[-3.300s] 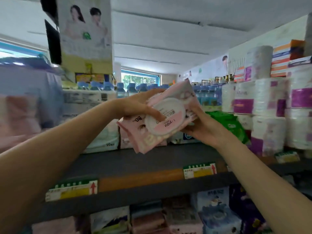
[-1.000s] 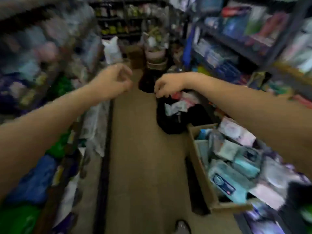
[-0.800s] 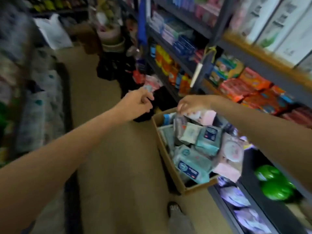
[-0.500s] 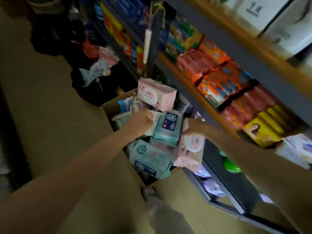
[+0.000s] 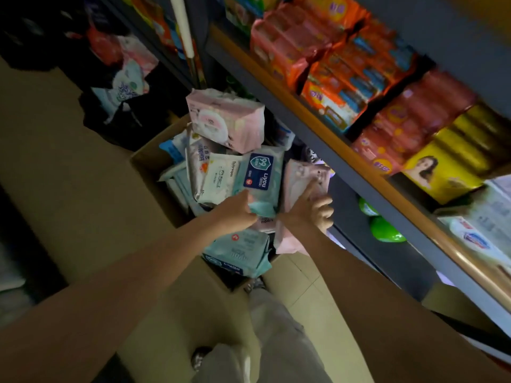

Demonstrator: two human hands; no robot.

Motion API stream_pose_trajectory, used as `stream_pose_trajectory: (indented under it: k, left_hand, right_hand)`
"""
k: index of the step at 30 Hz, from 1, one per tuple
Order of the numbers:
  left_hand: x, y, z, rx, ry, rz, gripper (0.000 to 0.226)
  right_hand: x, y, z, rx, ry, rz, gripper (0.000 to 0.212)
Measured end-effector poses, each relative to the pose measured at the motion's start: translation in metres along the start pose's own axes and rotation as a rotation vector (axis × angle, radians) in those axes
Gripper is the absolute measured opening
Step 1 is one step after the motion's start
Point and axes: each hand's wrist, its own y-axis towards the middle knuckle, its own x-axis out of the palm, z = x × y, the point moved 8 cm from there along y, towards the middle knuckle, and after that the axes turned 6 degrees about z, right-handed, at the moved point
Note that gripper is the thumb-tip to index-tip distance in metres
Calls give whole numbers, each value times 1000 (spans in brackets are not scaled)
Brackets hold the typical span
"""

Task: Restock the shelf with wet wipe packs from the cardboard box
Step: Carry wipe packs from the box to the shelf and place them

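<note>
An open cardboard box (image 5: 146, 161) stands on the floor against the shelf (image 5: 318, 139), heaped with wet wipe packs. A pink pack (image 5: 226, 120) lies on top at the far end, with a white pack (image 5: 218, 178) below it. My left hand (image 5: 237, 214) grips the near end of a teal pack with a blue label (image 5: 260, 175). My right hand (image 5: 312, 208) is on a pale pink pack (image 5: 301, 172) at the box's right side, index finger laid along it and the other fingers curled round its right edge. Another teal pack (image 5: 237, 252) lies at the near end.
The shelf on the right carries orange packs (image 5: 331, 64) and yellow packs (image 5: 448, 161), with green items (image 5: 387, 230) on the level beneath. Dark bags with loose goods (image 5: 116, 87) sit on the floor beyond the box. My leg (image 5: 276, 341) stands just before the box.
I turned from the upper shelf, where both hands held a pink pack, down to the box. Both hands, then holding nothing, dropped into it; the left moved from the white pack to the teal one.
</note>
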Motion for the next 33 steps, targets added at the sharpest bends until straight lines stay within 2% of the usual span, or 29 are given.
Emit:
stream_pose_trajectory:
  k: [3, 6, 10, 13, 15, 18, 20, 23, 26, 28, 31, 33]
  left_hand:
    - [-9, -10, -4, -24, -21, 21, 43]
    - [-27, -26, 2, -15, -74, 57, 44]
    - [-62, -66, 5, -11, -289, 158, 41]
    - [-82, -112, -14, -37, -412, 205, 28]
    - [-99, -146, -32, -37, -457, 269, 28]
    - [-119, -217, -60, -62, -629, 353, 22]
    - [-128, -264, -87, -90, -752, 406, 45]
    - [-145, -344, -136, -109, -941, 506, 62]
    - [-164, -442, -191, -68, -1126, 640, 60]
    - [-171, -511, -233, -33, -1208, 817, 50]
    - [-170, -613, -293, 51, -1377, 1153, 37]
    - [-165, -675, -317, 182, -1516, 1368, 46]
  right_hand:
    - [-21, 0, 0, -46, -163, 36, 104]
    - [-43, -10, -7, -63, -212, -2, 92]
    - [-79, -33, -11, 22, -1, -65, 105]
    - [-102, -73, -33, -82, 66, -96, 107]
    - [-121, -114, -55, -183, 21, -92, 107]
    - [-147, -200, -105, -429, -72, -100, 103]
    - [-154, -268, -149, -631, -114, -75, 104]
    - [-155, -384, -217, -977, -179, 81, 106]
    - [-149, -519, -269, -1387, -229, 237, 103]
    - [-148, -607, -287, -1620, -221, 384, 100]
    - [-156, -726, -291, -1915, -77, 591, 98]
    - [-165, -791, -281, -2144, 37, 635, 96]
